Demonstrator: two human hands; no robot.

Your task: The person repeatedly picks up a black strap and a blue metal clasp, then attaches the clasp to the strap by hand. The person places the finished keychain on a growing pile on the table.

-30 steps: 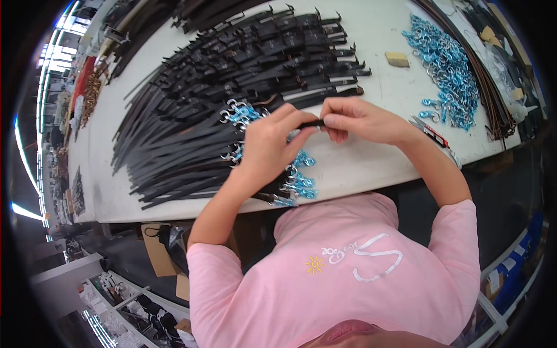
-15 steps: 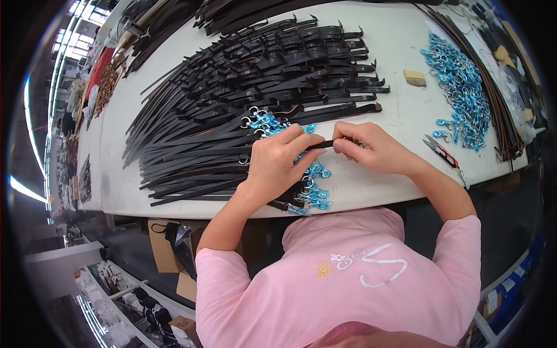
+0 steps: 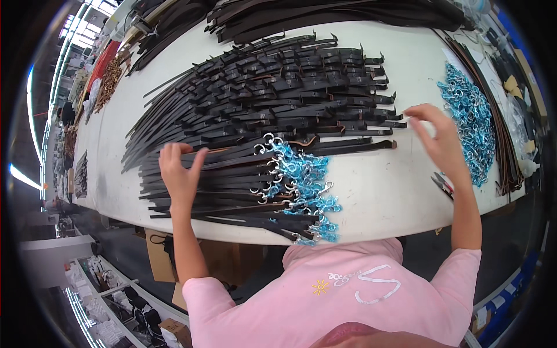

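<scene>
My left hand (image 3: 181,174) is open over the near-left straps, its thumb apart from the curved fingers. Beneath and beside it lie black straps (image 3: 226,184) whose right ends carry metal snap hooks in blue film (image 3: 301,171). My right hand (image 3: 440,139) is also open, thumb and forefinger apart, just past the bent right ends of the larger bundle of black straps (image 3: 290,87). Nothing shows between its fingers. Right of this hand lies a heap of blue-wrapped snap hooks (image 3: 471,119). Small red-handled snips (image 3: 443,184) lie partly behind my right wrist.
Wide dark strips (image 3: 331,18) lie across the table's far side. Long brown straps (image 3: 510,171) run along the right edge. At the far left are a pile of small brown pieces (image 3: 109,84) and a small bundle of dark strips (image 3: 81,175). Cardboard boxes (image 3: 156,253) stand below the front edge.
Both hands were together, pinching a black strap; they have now parted and let go. The left went left over the straps, the right went right towards the hook heap. The view has shifted slightly.
</scene>
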